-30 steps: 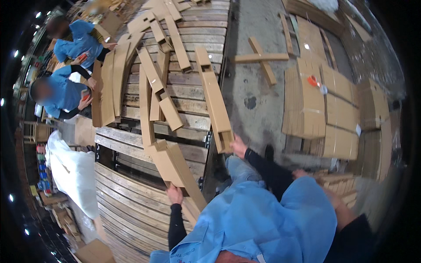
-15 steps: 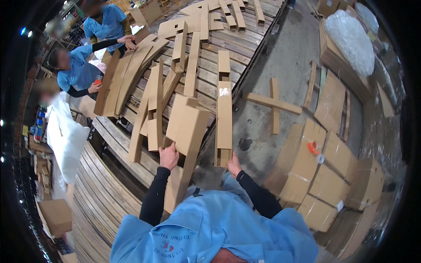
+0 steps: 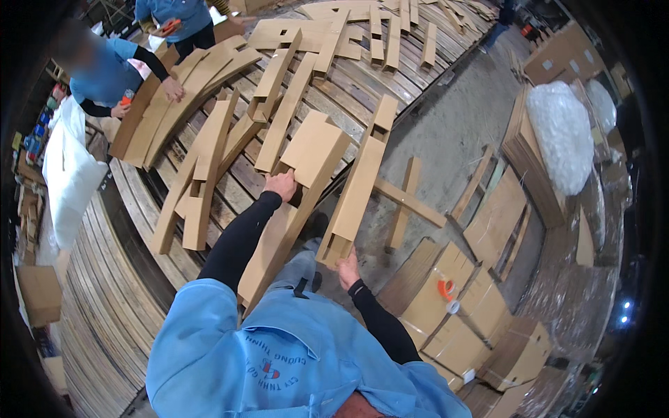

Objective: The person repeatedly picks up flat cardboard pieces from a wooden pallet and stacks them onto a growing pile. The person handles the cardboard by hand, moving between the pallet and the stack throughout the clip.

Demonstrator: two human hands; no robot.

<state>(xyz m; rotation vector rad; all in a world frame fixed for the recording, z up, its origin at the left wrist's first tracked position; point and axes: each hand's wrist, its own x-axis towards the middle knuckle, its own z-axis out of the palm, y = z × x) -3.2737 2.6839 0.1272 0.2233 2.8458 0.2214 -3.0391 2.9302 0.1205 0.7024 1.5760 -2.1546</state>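
Observation:
My left hand (image 3: 282, 185) is closed on the edge of an opening in a wide folded cardboard carton (image 3: 312, 148), which slants from the slatted table down past my left side. In my right hand (image 3: 348, 270) is the near end of a long, narrow cardboard carton (image 3: 360, 182). That near end is open, and another opening shows near its far end. The narrow carton lies at a slant along the table's right edge, beside the wide one. My right thumb and fingers are partly hidden by the carton wall.
Several narrow cartons (image 3: 286, 118) lie on the slatted wooden table (image 3: 352, 111). Two co-workers in blue shirts stand at the far left by long cardboard strips (image 3: 187, 94). Crossed cardboard pieces (image 3: 411, 202) and stacked flat cartons (image 3: 481, 292) with orange tape are on the right.
The narrow carton in my right hand has turned, its far end swinging right and its near end left. The wide carton shows farther up in view. A co-worker's outstretched hand has lowered to the strips.

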